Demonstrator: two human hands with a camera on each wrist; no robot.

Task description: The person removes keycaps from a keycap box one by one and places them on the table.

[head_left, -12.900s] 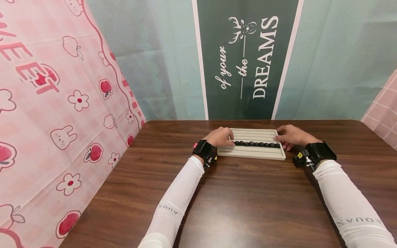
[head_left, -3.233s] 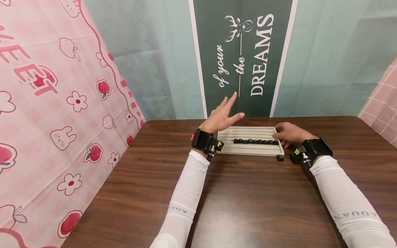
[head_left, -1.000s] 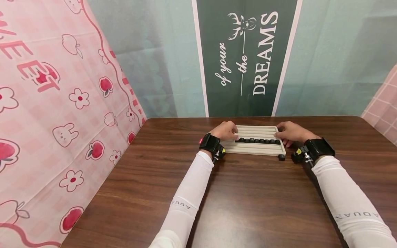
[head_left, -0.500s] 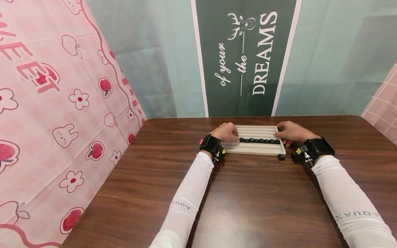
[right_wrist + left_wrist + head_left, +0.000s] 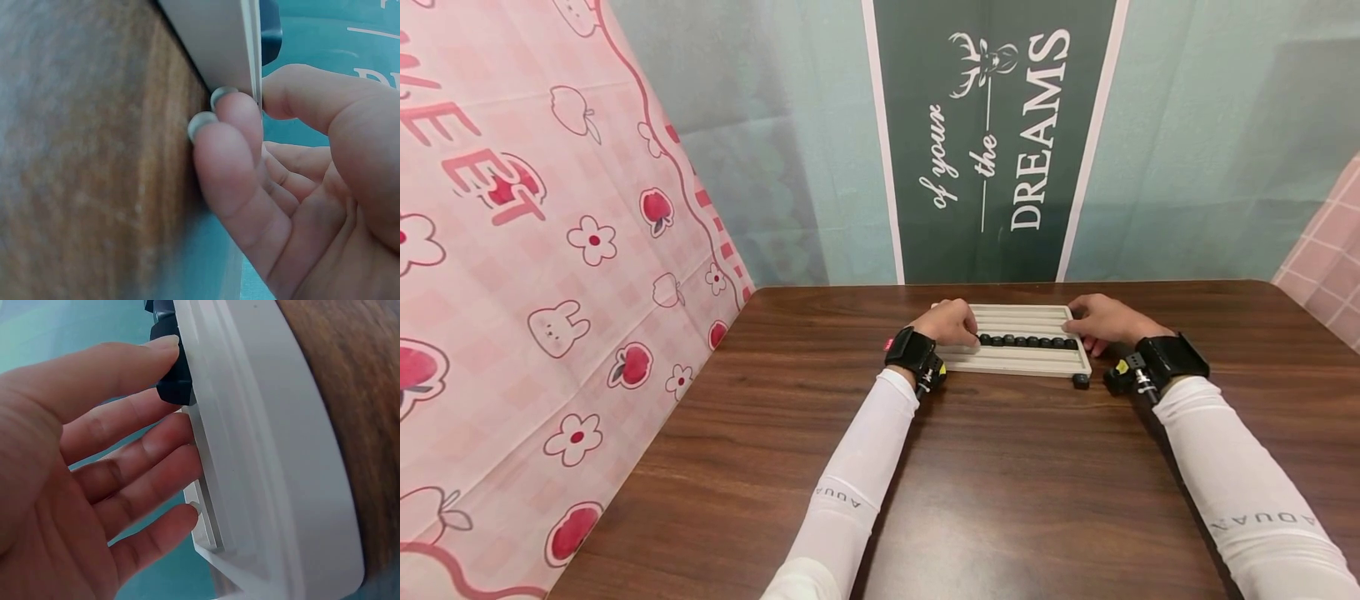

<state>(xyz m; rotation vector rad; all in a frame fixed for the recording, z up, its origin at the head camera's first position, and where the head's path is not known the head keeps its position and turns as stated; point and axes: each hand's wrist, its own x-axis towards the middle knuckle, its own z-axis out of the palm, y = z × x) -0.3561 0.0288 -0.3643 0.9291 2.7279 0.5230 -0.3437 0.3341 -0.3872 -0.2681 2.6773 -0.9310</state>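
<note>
l hand (image 5: 951, 322) pinches keycap (image 5: 175, 389): prob light/slick, hold sides; r hand (image 5: 1105, 320) grips tray (image 5: 1011, 363), prob stiff, at right end.

Lettered backdrop (image 5: 1000, 154); at right, pink sheet (image 5: 1328, 260) (perhaps cloth).

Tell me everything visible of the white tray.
The white tray is rectangular and looks plastic, with parallel ridges and grooves along its length. It lies near the far edge of the table, ridged face up. A row of black blocks sits along a middle groove. The left hand covers part of its left end, pinching the end block; the right hand grips its right end. A loose black block lies by its near right corner; whether they touch is unclear.
</note>
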